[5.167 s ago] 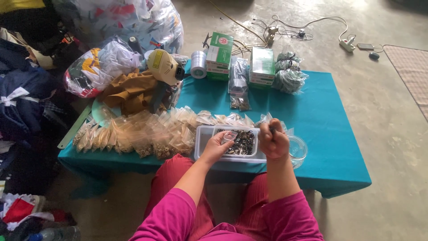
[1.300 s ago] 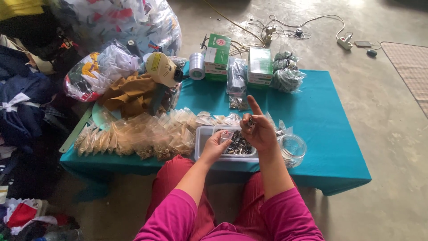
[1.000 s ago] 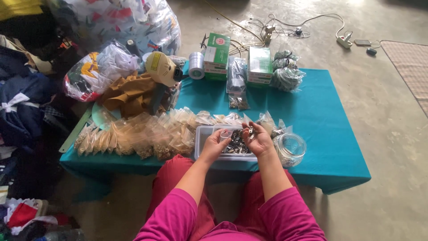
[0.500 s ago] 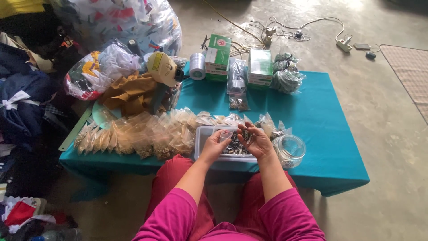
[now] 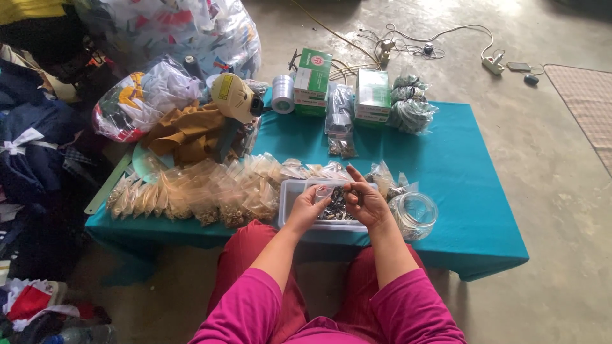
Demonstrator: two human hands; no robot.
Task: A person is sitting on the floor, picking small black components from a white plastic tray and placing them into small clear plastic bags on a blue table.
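My left hand (image 5: 308,207) and my right hand (image 5: 364,201) meet over a clear plastic tray (image 5: 290,195) of small dark metal pieces at the near edge of the teal table (image 5: 459,159). Between the fingertips of both hands is a small clear plastic bag (image 5: 326,189), pinched at its two ends. The right index finger points up and away. A row of small filled clear bags (image 5: 204,194) lies to the left of the tray. A round clear jar (image 5: 415,213) stands just right of my right hand.
Green and white boxes (image 5: 313,79), a roll of clear tape (image 5: 282,93), a yellow tool (image 5: 233,97) and brown cloth (image 5: 188,130) lie at the table's far side. Bags of fabric are piled at left. Cables and a power strip (image 5: 492,64) lie on the concrete floor beyond.
My right hand came down from above the tray's right side and closed in on my left hand. Both hands now pinch the small clear bag over the tray.
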